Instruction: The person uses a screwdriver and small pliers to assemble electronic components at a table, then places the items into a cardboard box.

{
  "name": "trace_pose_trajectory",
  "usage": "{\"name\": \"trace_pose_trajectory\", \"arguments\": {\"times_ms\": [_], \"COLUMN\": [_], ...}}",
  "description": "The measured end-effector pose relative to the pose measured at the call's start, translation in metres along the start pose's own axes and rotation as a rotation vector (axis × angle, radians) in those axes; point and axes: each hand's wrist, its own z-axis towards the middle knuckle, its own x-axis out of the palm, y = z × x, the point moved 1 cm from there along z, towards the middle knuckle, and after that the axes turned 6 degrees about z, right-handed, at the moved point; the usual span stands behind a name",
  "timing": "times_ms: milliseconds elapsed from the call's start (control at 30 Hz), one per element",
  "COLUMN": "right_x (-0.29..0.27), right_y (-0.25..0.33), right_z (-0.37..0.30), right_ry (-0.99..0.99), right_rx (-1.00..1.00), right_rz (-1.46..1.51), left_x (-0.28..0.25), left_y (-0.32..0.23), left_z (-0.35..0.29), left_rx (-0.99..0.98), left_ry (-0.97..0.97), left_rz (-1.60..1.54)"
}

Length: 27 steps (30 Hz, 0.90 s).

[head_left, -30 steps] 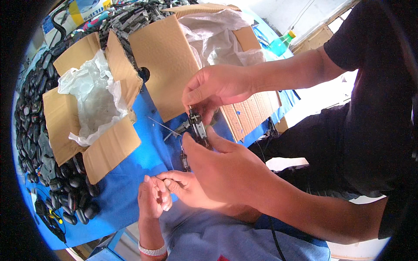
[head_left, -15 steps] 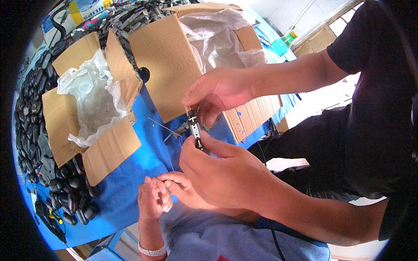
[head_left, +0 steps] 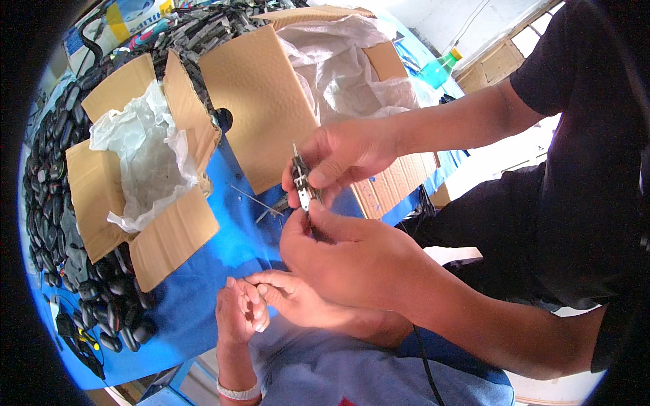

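Black pile, far left: rounded dark pieces (head_left: pixel 108 308) heaped on a blue cloth (head_left: pixel 183 308).
Left box: open cardboard box (head_left: pixel 172 247), flaps folded outward; a crumpled, see-through plastic liner (head_left: pixel 152 162) shows inside.
Strip heap, top: narrow grey and black pieces (head_left: pixel 213 28) lying behind the boxes.
Wearer's left hand: the left hand (head_left: pixel 237 312), with a pale bracelet (head_left: pixel 238 391) at the wrist, has curled fingers meeting those of its partner; whether it grips anything I cannot tell.
Thin rods: slim light sticks (head_left: pixel 256 199) on the cloth, beyond the wearer's fingers.
Wearer's right hand: the right hand (head_left: pixel 298 303) has thumb and forefinger together beside the left; cannot tell if anything small is pinched there.
Black-and-silver part: the part (head_left: pixel 302 186) is above and to the right of the wearer's hands, apart from both, slightly tilted, with a thin pin at its upper end.
Co-worker's hands: the upper hand (head_left: pixel 345 152) grasps its middle between thumb and fingers; the lower hand (head_left: pixel 349 250) holds its bottom end.
Right box: larger open cardboard box (head_left: pixel 261 111), lined with whitish plastic (head_left: pixel 338 68), behind the upper hand.
Bottle, right: green, yellow-capped bottle (head_left: pixel 439 70) beyond that box.
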Motion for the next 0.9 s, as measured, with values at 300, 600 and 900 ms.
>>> {"name": "trace_pose_trajectory", "arguments": {"times_ms": [300,600,900], "right_x": [0.000,0.104,0.169], "right_y": [0.000,0.054,0.098], "right_z": [-0.001,-0.014,0.025], "right_ry": [-0.004,-0.473,-0.710], "right_rx": [-0.218,0.504,0.465], "right_rz": [-0.503,1.696,1.703], "left_x": [0.000,0.000,-0.004], "left_y": [0.001,0.000,0.002], "left_z": [0.001,0.000,0.000], "left_rx": [0.016,0.005,-0.007], "left_ry": [0.009,-0.005,0.024], "left_rz": [0.013,0.025,-0.017]}}
